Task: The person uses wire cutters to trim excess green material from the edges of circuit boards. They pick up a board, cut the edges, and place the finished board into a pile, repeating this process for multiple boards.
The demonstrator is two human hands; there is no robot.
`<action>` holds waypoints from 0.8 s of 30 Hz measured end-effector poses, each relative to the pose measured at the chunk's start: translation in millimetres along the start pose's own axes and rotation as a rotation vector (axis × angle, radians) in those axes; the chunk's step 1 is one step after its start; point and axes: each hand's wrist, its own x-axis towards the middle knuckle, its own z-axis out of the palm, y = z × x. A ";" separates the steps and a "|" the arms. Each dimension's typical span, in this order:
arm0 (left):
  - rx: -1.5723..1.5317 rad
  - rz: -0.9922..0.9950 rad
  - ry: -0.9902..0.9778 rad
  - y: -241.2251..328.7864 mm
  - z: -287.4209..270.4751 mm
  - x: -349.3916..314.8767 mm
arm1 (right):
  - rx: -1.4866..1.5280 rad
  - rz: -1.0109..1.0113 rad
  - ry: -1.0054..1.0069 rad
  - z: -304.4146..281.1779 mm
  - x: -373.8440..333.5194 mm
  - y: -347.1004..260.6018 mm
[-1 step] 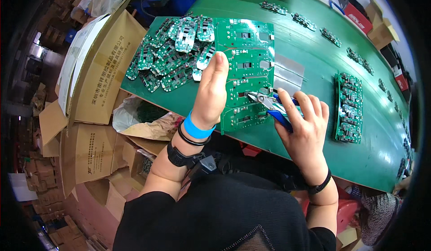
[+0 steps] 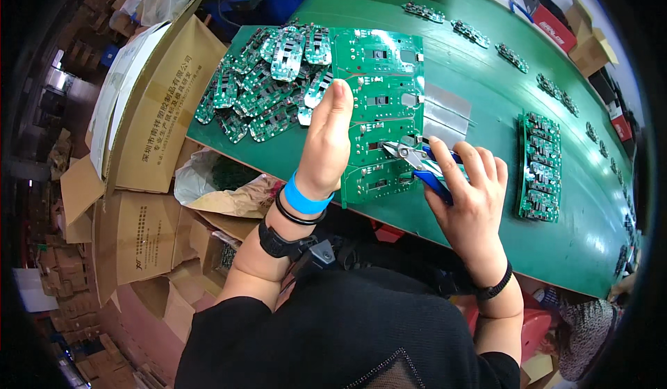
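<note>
Panel of joined green circuit boards (image 2: 382,114), at bench (image 2: 479,121) near edge, toward near-left corner. Left hand (image 2: 325,142) grip pinching panel's left edge, thumb on top, fingers hidden underneath. Right hand (image 2: 471,198) grip wrapped round blue-handled cutters (image 2: 415,158), tool tips at panel's lower part; contact too small to tell. Loose boards pile (image 2: 267,86) heaped over bench's left end, beside panel. Grey sheet (image 2: 448,114) flat, just right of panel. Panel stack (image 2: 540,170) toward bench's right end, well apart from hands. Small boards (image 2: 471,33) spaced out along far edge, line curving to right end. Bench top green, smooth, shiny at right. Red box (image 2: 554,27) and open carton (image 2: 590,47) at far-right corner. Blue bin (image 2: 288,3) by far-left corner. Large cardboard box (image 2: 160,111) left of bench; plastic bag (image 2: 194,177) below near-left corner. Stacked cartons (image 2: 66,271) farther left, dim.
</note>
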 end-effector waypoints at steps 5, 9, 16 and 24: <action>0.013 0.008 -0.047 -2.6 -9.1 2.5 | 0.020 -0.001 0.054 -4.1 4.4 -2.6; 0.002 0.001 -0.068 -1.0 -12.0 4.7 | -0.002 -0.032 0.065 -2.3 6.1 -1.4; -0.028 -0.003 -0.084 1.4 -12.9 6.3 | 0.037 -0.041 0.120 4.0 5.9 -0.9; -0.725 -0.508 -0.408 10.7 -40.9 5.1 | 0.201 0.152 0.310 8.2 4.0 21.2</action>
